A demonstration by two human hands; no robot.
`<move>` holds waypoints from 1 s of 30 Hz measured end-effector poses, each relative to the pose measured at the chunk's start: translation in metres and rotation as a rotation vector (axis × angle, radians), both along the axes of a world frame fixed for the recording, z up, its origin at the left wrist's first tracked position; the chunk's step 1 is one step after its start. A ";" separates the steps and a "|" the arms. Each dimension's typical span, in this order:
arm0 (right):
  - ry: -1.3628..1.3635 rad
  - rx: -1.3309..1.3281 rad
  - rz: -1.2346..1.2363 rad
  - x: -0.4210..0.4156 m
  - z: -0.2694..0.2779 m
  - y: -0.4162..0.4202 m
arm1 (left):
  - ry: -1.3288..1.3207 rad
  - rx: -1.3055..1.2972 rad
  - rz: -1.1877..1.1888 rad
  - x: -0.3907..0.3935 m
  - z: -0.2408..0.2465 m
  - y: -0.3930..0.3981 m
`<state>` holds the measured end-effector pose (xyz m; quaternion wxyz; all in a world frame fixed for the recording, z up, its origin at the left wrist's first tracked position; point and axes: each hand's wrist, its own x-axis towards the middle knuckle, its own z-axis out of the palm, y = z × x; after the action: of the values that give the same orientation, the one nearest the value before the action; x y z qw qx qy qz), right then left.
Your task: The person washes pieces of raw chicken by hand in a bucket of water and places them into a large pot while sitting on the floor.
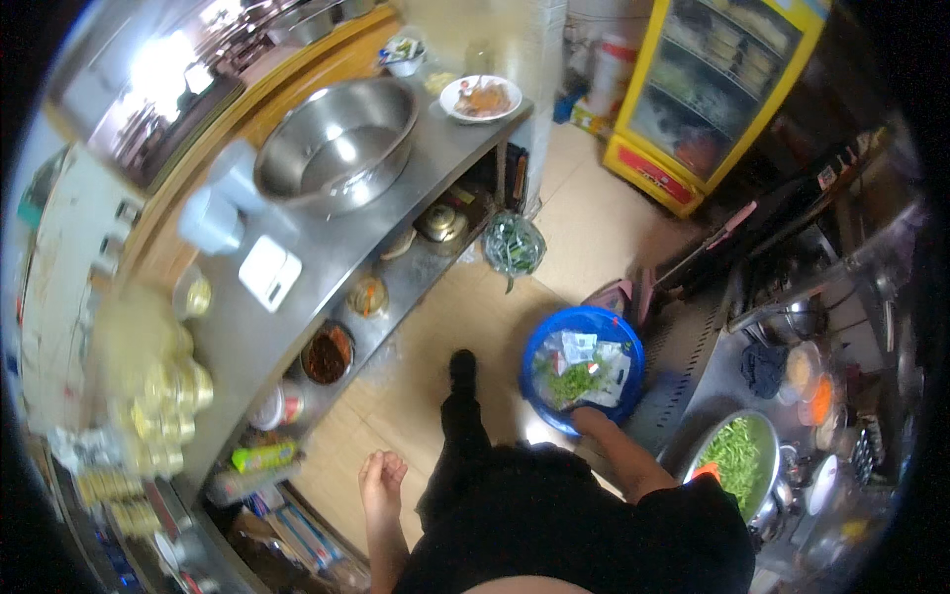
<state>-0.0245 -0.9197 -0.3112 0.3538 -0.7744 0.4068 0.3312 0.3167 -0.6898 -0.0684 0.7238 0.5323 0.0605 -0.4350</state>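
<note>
My right hand [588, 422] is at the near rim of a round blue plastic bin [528, 371]; its fingers are partly hidden, so its grip cannot be told. Inside the bin lie green leafy scraps [571, 384] and white plastic packaging [579, 347]. My left hand [383, 475] hangs over the tiled floor with its fingers loosely curled and nothing visible in it. To the right, a metal bowl [776, 453] on the steel counter holds cut green vegetables [731, 460], with something orange at its edge.
A steel counter [326, 260] on the left carries a large steel basin [338, 148], a white scale [270, 272] and a plate of food [481, 99]. Under it stand jars and a pot. A bag of greens [513, 243] rests on the floor near a yellow glass-door fridge [653, 178].
</note>
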 end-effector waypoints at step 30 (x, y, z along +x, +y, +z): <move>0.198 0.215 -1.049 -0.112 -0.028 -0.445 | -1.345 0.007 -0.799 -0.038 0.048 -0.839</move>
<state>-0.1369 -1.3649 -0.3387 0.5088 -0.3923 0.7337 0.2212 0.2784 -1.5289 -0.0201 0.3917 0.6652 -0.5860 -0.2464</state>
